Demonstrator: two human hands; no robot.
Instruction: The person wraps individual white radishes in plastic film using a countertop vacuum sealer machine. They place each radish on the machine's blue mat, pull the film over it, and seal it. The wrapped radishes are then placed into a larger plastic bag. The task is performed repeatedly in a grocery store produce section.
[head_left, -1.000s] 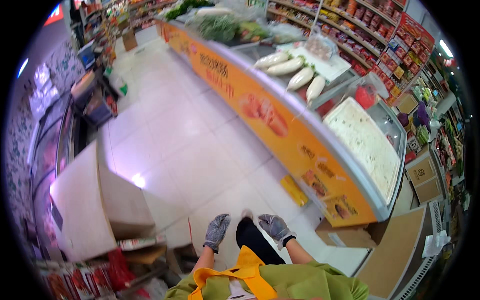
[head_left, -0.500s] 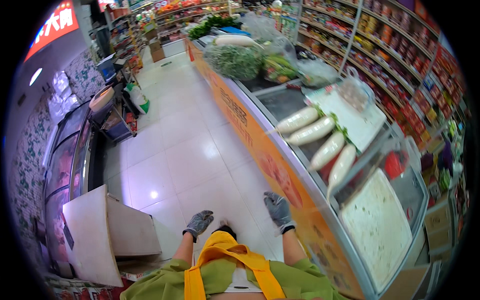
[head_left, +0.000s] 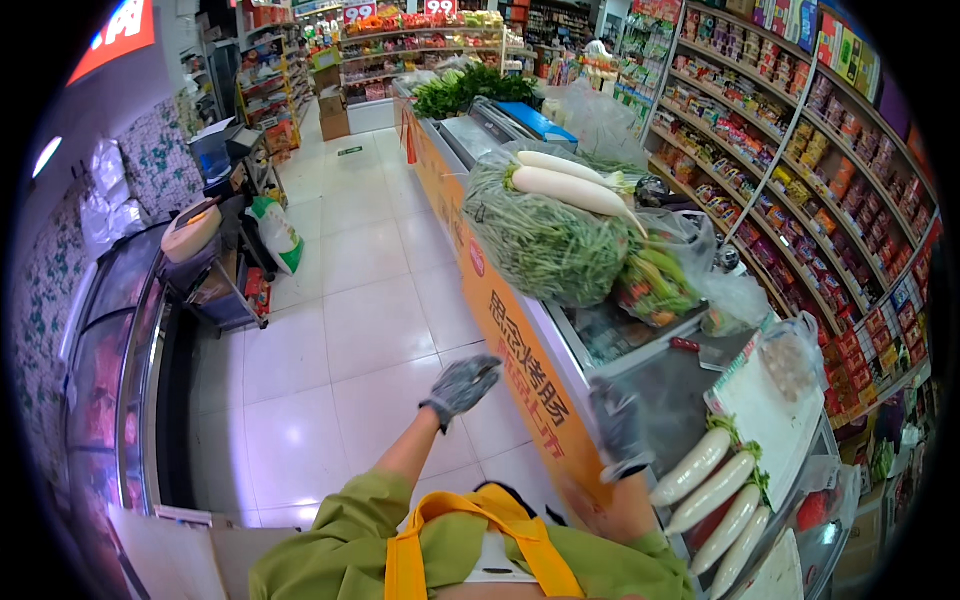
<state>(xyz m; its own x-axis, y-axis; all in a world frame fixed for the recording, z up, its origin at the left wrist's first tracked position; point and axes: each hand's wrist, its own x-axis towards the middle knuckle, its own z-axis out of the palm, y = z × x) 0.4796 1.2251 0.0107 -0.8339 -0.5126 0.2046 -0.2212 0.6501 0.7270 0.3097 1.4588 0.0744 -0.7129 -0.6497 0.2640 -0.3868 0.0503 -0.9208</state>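
Note:
My left hand (head_left: 465, 388), in a grey glove, hangs over the floor tiles beside the freezer counter, fingers stretched out and holding nothing. My right hand (head_left: 618, 428), gloved the same way, is at the counter's edge, blurred but with fingers extended and nothing visible in it. Several white radishes (head_left: 712, 492) with green tops lie side by side to its right, partly against a white board (head_left: 765, 425). Ahead, two more radishes (head_left: 575, 190) rest on a clear bag of leafy greens (head_left: 545, 240). Next to that sits a bag of green and orange vegetables (head_left: 655, 282).
A small knife with a red handle (head_left: 686, 344) lies on the freezer counter (head_left: 560, 375). Packed goods shelves (head_left: 770, 140) line the right. At left stand a glass meat case (head_left: 105, 370) and a cart (head_left: 225, 295); a white-green sack (head_left: 277, 235) is on the floor.
I have moved forward along the counter; the radishes and board now sit lower in view. Both hands have risen, the right one now over the counter's edge.

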